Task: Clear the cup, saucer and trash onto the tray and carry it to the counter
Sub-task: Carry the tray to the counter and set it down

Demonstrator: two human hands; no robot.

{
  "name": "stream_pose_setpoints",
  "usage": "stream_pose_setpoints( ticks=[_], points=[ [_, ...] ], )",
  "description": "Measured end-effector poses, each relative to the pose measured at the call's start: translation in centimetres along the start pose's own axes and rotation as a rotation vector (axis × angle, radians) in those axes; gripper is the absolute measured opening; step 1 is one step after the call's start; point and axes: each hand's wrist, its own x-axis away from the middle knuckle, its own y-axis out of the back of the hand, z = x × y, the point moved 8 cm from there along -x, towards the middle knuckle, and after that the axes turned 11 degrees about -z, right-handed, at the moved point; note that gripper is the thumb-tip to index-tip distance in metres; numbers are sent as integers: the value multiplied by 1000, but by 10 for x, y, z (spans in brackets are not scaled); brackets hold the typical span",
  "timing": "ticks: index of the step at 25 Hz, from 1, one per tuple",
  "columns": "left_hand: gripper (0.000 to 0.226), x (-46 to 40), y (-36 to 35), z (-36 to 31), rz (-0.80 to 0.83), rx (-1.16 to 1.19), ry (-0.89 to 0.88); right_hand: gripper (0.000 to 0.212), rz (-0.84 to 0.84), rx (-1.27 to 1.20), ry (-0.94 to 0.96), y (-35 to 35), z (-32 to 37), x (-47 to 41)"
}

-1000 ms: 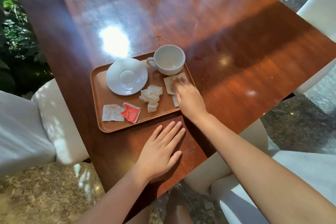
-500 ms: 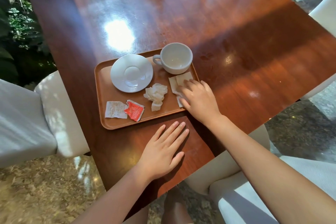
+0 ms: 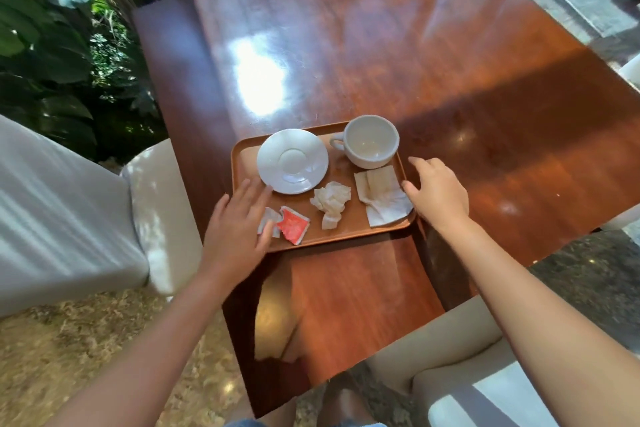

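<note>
Both hands reach for a loaded tray (image 3: 242, 163) on the wooden table (image 3: 381, 45).

The cup (image 3: 371, 141), saucer (image 3: 292, 161), crumpled napkin (image 3: 330, 202), flat napkin (image 3: 381, 194) and red packet (image 3: 293, 227), whose printing is too small to read, lie on the tray. The left hand (image 3: 239, 229), fingers spread and holding nothing, covers the near left corner and a white wrapper (image 3: 270, 218). The right hand (image 3: 438, 194), loosely open and empty, sits at the right rim.

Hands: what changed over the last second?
Left hand left the bare table and reached over the tray's left end. Right hand let go of the flat napkin and moved to the right rim. Cup, saucer, trash unmoved.
</note>
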Motion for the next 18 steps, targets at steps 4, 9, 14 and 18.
stream_pose_setpoints(
  ticks=[4, 9, 14, 18],
  points=[
    [53, -14, -14, 57, 135, -105, 238, 40, 75, 33, -29, -13, 5, -14],
    [38, -28, -25, 70, 198, -53, 468, 19, 82, 33, -48, -15, 10, -27],
    [14, -29, -34, 84, 220, 84, 669, 18, 134, 48, -100, -24, 7, -33],
    [8, -30, -38, 92, 234, 204, 693, 24, 204, -16, -101, -30, 2, -38]
  ],
)
